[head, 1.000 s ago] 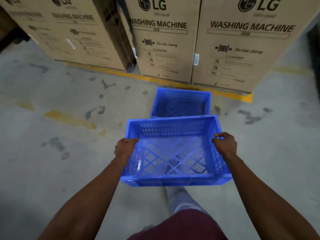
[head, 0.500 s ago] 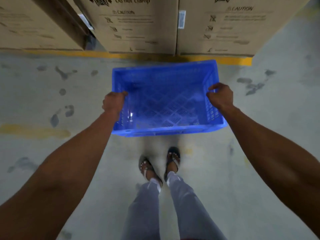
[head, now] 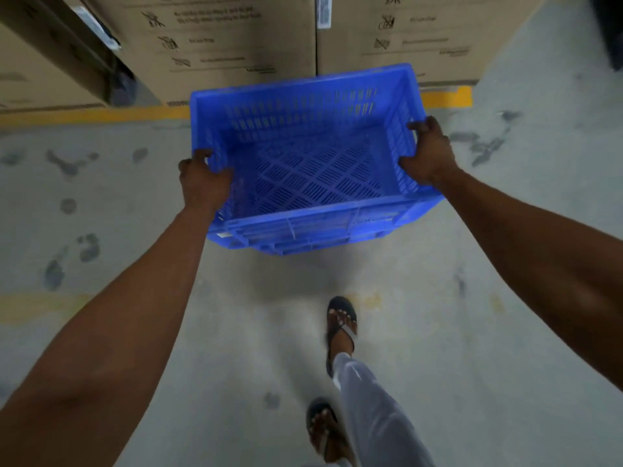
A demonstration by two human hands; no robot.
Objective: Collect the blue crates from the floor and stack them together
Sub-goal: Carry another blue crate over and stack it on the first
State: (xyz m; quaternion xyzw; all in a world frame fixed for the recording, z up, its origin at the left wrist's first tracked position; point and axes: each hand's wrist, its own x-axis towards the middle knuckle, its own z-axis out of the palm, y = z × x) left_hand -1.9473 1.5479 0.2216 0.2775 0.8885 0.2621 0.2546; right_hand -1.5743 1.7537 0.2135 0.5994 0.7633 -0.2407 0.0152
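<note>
A blue slotted plastic crate [head: 303, 176] fills the upper middle of the head view, close to the cardboard boxes. My left hand [head: 202, 180] grips its left rim and my right hand [head: 428, 153] grips its right rim, fingers curled over the edges. Below its near wall more blue ribbed plastic [head: 296, 242] shows, which looks like another crate directly under it. Whether the two touch I cannot tell. The crate's inside is empty.
Large cardboard boxes [head: 236, 45] stand just behind the crate along a yellow floor line [head: 94, 114]. The grey concrete floor [head: 101, 230] is stained. My feet in sandals [head: 340, 325] stand below the crate, one ahead of the other.
I have walked up to the boxes with the crate in both hands. The second crate seen on the floor a second ago is now hidden under the one I hold. My right foot has stepped forward.
</note>
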